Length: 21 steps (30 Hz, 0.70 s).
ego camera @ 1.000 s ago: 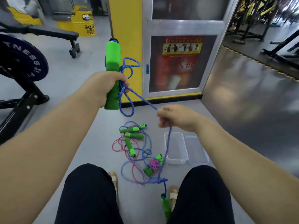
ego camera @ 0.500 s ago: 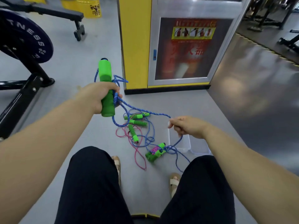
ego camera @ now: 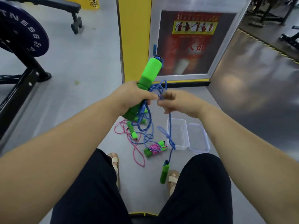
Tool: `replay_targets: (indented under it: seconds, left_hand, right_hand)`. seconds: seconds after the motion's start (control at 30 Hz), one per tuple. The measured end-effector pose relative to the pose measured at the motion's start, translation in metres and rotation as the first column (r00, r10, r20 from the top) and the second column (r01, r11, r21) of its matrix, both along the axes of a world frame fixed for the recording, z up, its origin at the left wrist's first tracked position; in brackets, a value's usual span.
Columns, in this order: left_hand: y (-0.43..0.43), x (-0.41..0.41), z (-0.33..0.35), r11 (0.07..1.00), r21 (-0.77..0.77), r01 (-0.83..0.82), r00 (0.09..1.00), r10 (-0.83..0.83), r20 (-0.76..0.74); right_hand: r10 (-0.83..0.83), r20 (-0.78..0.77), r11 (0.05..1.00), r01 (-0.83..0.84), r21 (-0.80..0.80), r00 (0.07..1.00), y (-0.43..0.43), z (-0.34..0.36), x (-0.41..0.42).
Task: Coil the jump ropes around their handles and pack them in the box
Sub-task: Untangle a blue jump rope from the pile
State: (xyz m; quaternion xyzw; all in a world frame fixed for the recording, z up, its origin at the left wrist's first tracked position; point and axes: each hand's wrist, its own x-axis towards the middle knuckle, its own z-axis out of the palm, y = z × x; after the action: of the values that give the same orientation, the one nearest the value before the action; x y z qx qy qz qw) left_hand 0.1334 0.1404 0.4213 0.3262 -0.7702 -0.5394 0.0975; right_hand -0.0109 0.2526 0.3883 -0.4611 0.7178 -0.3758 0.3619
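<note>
My left hand grips a green foam handle tilted up to the right, with loops of blue rope bunched against it. My right hand pinches that blue rope just right of the handle. From there the rope drops down to its second green handle, which dangles by my right foot. On the floor lie a coiled pair of green handles wrapped in pink cord, loose pink rope and more green handles. A clear plastic box stands open beside them.
The box's clear lid lies right of it. A yellow pillar with a glass cabinet stands ahead. A black weight machine with a plate is at the left. My knees and sandalled feet frame the pile.
My hands have come together in the middle: the left tilted the handle rightward, the right moved up to it with the rope. The rope's second handle has lifted off the floor.
</note>
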Motion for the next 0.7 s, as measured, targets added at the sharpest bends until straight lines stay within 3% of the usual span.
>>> replay_targets:
  seconds: [0.13,0.23,0.33,0.43,0.53,0.63,0.7]
  left_hand:
    - [0.0,0.005,0.0,0.923,0.383,-0.02,0.98,0.095,-0.177]
    - [-0.008,0.012,-0.008,0.807,0.582,-0.102,0.948,0.256,-0.188]
    - [-0.022,0.021,-0.022,0.779,0.56,-0.282,0.907,0.406,-0.108]
    - [-0.024,0.026,-0.039,0.837,0.405,-0.368,0.906,0.42,-0.044]
    - [-0.011,0.024,-0.05,0.904,0.333,-0.267,0.958,0.285,-0.008]
    - [0.004,0.017,-0.05,0.89,0.442,-0.112,0.991,0.133,-0.019]
    - [0.012,0.012,-0.049,0.856,0.513,-0.07,0.989,0.128,-0.079]
  right_hand:
    - [0.114,-0.015,0.925,-0.101,0.367,0.993,0.031,-0.065,-0.008]
    - [-0.063,0.026,0.929,0.049,0.367,0.998,0.039,-0.089,-0.004]
    - [-0.151,0.169,0.948,0.094,0.303,0.974,0.03,-0.078,0.004]
    - [-0.106,0.22,0.965,0.048,0.256,0.97,0.016,-0.059,0.016]
    - [-0.039,0.158,0.978,0.005,0.211,0.987,0.002,-0.039,0.026]
    - [0.045,0.014,0.979,-0.047,0.198,0.999,-0.008,-0.025,0.034]
    - [0.114,-0.129,0.973,-0.085,0.213,0.985,-0.011,-0.019,0.038]
